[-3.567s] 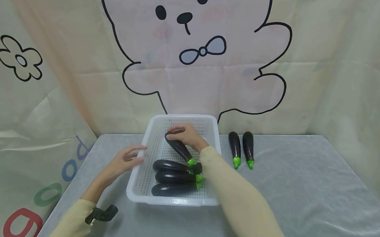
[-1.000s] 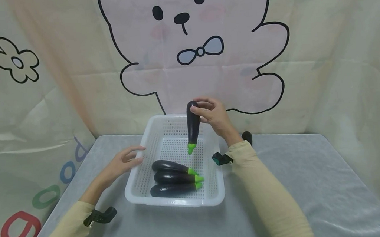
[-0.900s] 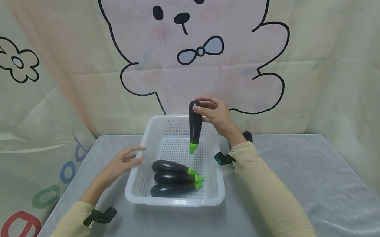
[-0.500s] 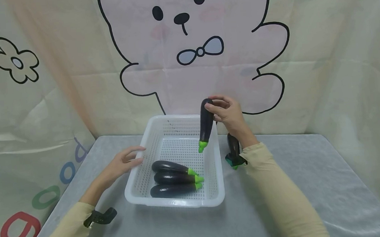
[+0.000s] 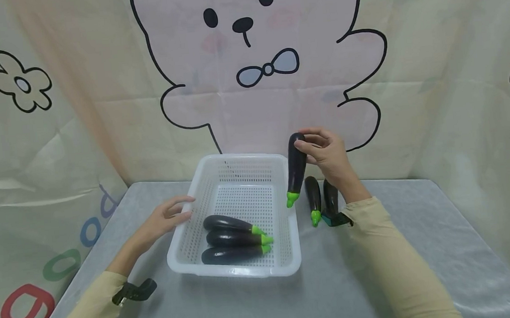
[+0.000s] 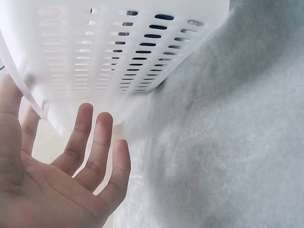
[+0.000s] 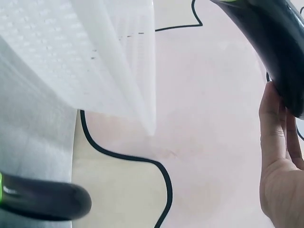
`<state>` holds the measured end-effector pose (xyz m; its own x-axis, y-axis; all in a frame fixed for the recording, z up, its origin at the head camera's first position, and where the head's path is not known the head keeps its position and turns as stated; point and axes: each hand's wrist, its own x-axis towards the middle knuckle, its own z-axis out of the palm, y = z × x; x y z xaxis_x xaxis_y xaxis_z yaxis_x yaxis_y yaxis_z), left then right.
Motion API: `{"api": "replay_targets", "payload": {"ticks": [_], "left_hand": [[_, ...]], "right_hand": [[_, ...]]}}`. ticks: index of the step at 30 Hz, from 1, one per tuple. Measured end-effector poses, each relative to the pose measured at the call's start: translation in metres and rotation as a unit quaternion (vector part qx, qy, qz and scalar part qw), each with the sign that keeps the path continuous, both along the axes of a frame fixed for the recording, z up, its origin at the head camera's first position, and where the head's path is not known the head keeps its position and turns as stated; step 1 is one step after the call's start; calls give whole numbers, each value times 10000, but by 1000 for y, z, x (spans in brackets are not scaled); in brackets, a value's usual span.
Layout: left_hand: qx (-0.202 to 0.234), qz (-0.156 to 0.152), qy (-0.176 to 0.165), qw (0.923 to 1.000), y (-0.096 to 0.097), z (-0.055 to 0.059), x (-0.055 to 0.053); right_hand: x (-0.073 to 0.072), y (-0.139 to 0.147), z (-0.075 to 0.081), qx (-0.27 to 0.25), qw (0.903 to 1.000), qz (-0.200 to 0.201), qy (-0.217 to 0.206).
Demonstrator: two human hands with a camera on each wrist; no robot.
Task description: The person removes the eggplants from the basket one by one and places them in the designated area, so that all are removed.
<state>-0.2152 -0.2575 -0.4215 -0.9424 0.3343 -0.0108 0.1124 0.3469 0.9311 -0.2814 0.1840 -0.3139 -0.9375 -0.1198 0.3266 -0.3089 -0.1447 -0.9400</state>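
My right hand [image 5: 329, 158] pinches an eggplant [image 5: 297, 165] near its rounded end, green cap hanging down, above the right rim of the white basket [image 5: 295, 255]. In the right wrist view the held eggplant [image 7: 273, 45] slants across the upper right. Three eggplants [image 5: 232, 238] lie side by side in the basket's near part, caps to the right. My left hand [image 5: 163, 218] rests at the basket's left rim; in the left wrist view its fingers [image 6: 102, 133] are spread, loosely bent, outside the perforated wall [image 6: 137, 52].
Right of the basket, two eggplants lie on the grey cloth: one in full view [image 5: 314, 199], the other [image 5: 331, 198] partly hidden by the right wrist's camera strap. A printed curtain [image 5: 251, 114] hangs behind the table [image 5: 423, 245].
The right hand lifted an eggplant out from among those in the basket, then carried it rightward to the right rim. The left hand stayed in place.
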Motion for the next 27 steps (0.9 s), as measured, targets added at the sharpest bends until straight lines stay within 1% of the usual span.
{"api": "replay_targets", "payload": {"ticks": [3, 7, 12, 16, 21, 27], "left_hand": [[15, 8, 23, 10000, 0, 0, 0], [-77, 48, -22, 10000, -1, -2, 0], [-90, 39, -59, 9999, -1, -4, 0], [-40, 27, -25, 10000, 0, -4, 0], [23, -1, 32, 10000, 0, -3, -1], [42, 32, 31, 10000, 0, -2, -1]], "right_hand": [[2, 7, 1, -79, 10000, -24, -36], [4, 16, 0, -190, 9998, -63, -86], [8, 30, -2, -221, 9996, -89, -133], [11, 42, -3, -229, 9994, -230, -140], [15, 59, -10, -173, 9989, -400, -197], [21, 77, -22, -96, 9987, -401, -297]]}}
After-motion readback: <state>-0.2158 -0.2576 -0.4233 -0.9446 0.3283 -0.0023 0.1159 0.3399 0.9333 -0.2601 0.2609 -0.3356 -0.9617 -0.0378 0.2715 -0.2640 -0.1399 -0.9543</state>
